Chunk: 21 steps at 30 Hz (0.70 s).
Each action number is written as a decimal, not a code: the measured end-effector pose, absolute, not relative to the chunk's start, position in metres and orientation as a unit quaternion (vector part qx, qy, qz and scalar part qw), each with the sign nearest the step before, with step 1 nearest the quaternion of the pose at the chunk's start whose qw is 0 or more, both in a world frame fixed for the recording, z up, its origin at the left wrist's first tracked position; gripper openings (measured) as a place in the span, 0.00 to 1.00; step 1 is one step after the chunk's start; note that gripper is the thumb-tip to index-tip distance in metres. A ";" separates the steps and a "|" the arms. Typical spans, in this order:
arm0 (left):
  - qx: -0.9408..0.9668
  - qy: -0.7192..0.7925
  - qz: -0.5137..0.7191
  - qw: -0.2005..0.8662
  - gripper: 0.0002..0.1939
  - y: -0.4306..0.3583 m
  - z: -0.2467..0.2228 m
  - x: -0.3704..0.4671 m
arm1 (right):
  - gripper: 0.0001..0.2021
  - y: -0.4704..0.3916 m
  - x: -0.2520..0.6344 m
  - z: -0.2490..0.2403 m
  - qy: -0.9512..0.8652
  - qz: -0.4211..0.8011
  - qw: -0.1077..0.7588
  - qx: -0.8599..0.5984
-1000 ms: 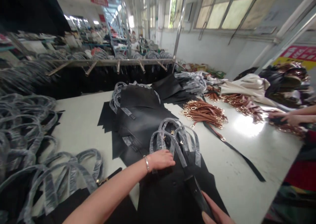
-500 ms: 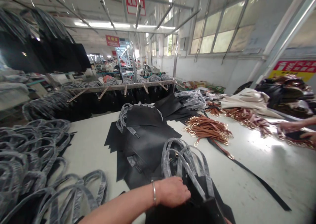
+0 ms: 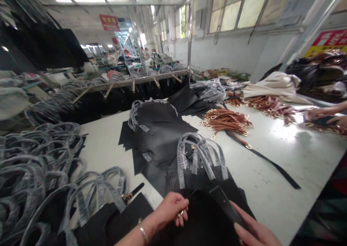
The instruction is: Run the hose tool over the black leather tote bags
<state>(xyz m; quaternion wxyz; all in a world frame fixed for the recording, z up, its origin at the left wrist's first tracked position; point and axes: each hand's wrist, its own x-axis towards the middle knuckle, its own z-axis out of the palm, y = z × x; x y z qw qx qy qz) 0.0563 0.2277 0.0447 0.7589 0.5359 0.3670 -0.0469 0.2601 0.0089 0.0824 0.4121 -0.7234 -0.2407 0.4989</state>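
A black bag [image 3: 206, 217] lies in front of me at the table's near side, its upper part facing me. My right hand [image 3: 253, 226] grips its right edge between thumb and fingers, beside a folded black strip. At the bag's left edge, my left hand [image 3: 172, 208] has its fingers pinched together; a small shiny bit shows among them, and I cannot make out what they hold. Just beyond are grey plastic-wrapped handles [image 3: 199, 152] with a gold-coloured fitting. Stacked black panels [image 3: 159, 141] lie farther back.
Many wrapped handles [image 3: 35, 166] crowd the left. Brown straps with gold buckles [image 3: 226, 121] are piled on the table's right, near a long black strap [image 3: 273, 166]. Another person's hands [image 3: 325, 114] work at the far right. A metal rack [image 3: 130, 81] stands behind.
My left hand has drawn back toward me and left, off the wrapped handles. My right hand has come further into view on the bag's edge. The view has tilted down.
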 end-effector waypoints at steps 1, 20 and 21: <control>0.509 0.388 0.007 0.768 0.26 0.215 0.037 0.057 | 0.38 0.011 0.256 0.085 -0.234 0.516 0.411 -0.714; 0.314 0.412 0.202 0.831 0.22 0.160 0.013 0.078 | 0.39 0.026 0.244 0.097 -0.195 0.673 0.400 -0.591; 0.313 0.410 0.199 0.833 0.22 0.160 0.014 0.078 | 0.39 0.027 0.244 0.098 -0.195 0.674 0.401 -0.589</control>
